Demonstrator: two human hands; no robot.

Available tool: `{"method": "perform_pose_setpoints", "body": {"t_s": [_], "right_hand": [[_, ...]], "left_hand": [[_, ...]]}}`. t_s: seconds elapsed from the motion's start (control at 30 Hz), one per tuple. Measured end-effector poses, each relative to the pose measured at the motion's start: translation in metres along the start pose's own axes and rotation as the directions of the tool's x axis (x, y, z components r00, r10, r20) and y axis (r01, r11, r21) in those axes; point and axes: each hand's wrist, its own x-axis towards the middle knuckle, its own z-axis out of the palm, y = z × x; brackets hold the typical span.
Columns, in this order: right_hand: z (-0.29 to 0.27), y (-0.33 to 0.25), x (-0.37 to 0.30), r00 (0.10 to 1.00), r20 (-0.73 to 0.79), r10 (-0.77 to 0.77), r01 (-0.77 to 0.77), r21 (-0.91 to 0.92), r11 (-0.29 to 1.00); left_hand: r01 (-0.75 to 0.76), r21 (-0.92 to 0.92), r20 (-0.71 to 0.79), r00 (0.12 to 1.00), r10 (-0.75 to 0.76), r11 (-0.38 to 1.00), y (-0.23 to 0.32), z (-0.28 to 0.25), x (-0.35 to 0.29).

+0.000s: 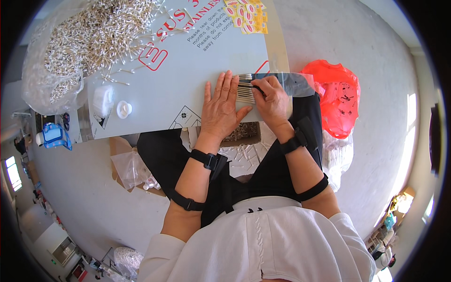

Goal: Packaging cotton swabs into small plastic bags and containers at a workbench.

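My left hand (220,107) lies flat on the grey printed tabletop (159,96), fingers stretched out, its forefinger beside a row of cotton swabs (245,95). The swabs lie side by side between my two hands. On their other side my right hand (274,102) has its fingers curled in a pinch around something small and dark, which I cannot make out. A clear plastic sleeve (295,84) extends from behind the right hand past the table's right edge.
A large heap of cotton swabs (94,37) spills from a clear bag at the far left. Yellow-and-white labels (246,18) lie at the back. A white round lid (124,109) sits near left. A red plastic bag (336,80) hangs at right. Below the edge stands a cardboard box (253,134) of swabs.
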Motion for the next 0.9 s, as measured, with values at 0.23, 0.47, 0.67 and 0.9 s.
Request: {"method": "perform_pose_setpoints", "body": {"t_s": [0.23, 0.47, 0.67, 0.9], "right_hand": [[-0.014, -0.01, 0.011, 0.987, 0.147, -0.066, 0.068, -0.007, 0.998], [-0.027, -0.004, 0.023, 0.93, 0.367, -0.028, 0.073, -0.109, 0.991], [-0.024, -0.004, 0.02, 0.938, 0.347, -0.02, 0.054, -0.09, 0.994], [0.011, 0.005, 0.009, 0.982, -0.122, 0.144, -0.062, 0.512, 0.857]], "left_hand": [[0.0, 0.0, -0.004, 1.0, 0.0, 1.0, 0.0, 0.001, -0.001], [0.002, -0.008, 0.011, 1.0, -0.002, 1.0, 0.001, -0.001, 0.0], [0.005, -0.031, 0.024, 1.0, -0.004, 1.0, -0.001, 0.0, -0.001], [-0.074, -0.406, -0.319, 0.946, -0.065, 0.911, -0.006, 0.007, 0.015]]}}
